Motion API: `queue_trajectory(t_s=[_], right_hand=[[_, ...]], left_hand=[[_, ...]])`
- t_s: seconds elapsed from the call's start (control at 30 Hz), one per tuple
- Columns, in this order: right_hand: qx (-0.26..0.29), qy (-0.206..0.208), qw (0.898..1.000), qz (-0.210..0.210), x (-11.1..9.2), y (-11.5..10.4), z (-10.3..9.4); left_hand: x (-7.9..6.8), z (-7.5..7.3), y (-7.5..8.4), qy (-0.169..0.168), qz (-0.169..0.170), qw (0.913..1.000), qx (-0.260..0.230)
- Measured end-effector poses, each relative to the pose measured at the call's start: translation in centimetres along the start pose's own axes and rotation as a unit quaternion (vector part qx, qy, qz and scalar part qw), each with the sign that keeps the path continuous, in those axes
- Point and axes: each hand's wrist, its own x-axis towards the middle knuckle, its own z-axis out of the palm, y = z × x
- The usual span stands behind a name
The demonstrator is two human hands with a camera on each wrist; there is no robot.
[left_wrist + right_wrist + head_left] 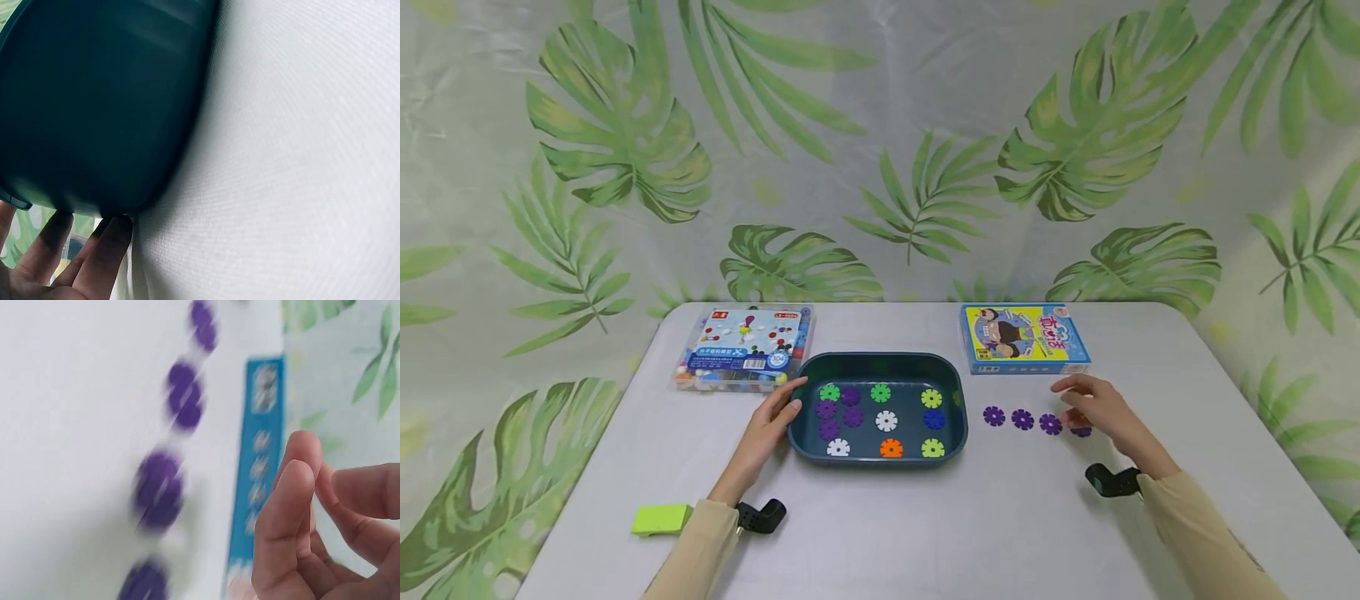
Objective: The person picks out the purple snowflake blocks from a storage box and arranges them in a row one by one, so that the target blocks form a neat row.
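In the head view, a dark teal plastic tray (906, 407) holds several notched snowflake discs in green, purple, white, blue, orange and yellow-green. My left hand (767, 421) holds its left end, thumb and index finger at the rim. The left wrist view shows fingertips against the outer wall of the tray (94, 112). To the right of the tray, several purple snowflake discs (1022, 419) lie in a row on the table. My right hand (1097, 408) hovers over the row's right end, partly covering the last disc. Its fingers are loosely bent with nothing between them in the right wrist view.
A clear case of molecule model parts (745, 346) lies at the back left. The blue and yellow box (1026, 337) sits behind the purple row. Near my left forearm is a lime-green block (661, 519). A leaf-print cloth (925, 108) hangs behind the white table (970, 533).
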Motion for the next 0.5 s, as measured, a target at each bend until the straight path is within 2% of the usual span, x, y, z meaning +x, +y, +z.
queue_trajectory(t_s=[0.1, 0.23, 0.37, 0.5], right_hand=[[0.038, -0.031, 0.998, -0.038, 0.5, -3.0, 1.4], [0.083, -0.083, 0.99, -0.08, 1.4, -7.0, 4.2], [0.107, -0.152, 0.976, -0.11, 2.6, -10.4, 7.8], [0.109, -0.226, 0.96, -0.126, 3.9, -13.2, 11.2]], left_hand=[[0.0, 0.0, -0.1, -0.002, 0.001, 1.0, -0.002], [0.1, -0.1, -0.2, -0.003, 0.002, 1.0, -0.005], [0.1, -0.1, -0.2, -0.005, 0.007, 0.9999, -0.009], [0.2, -0.1, -0.1, -0.009, 0.008, 0.9998, -0.013]])
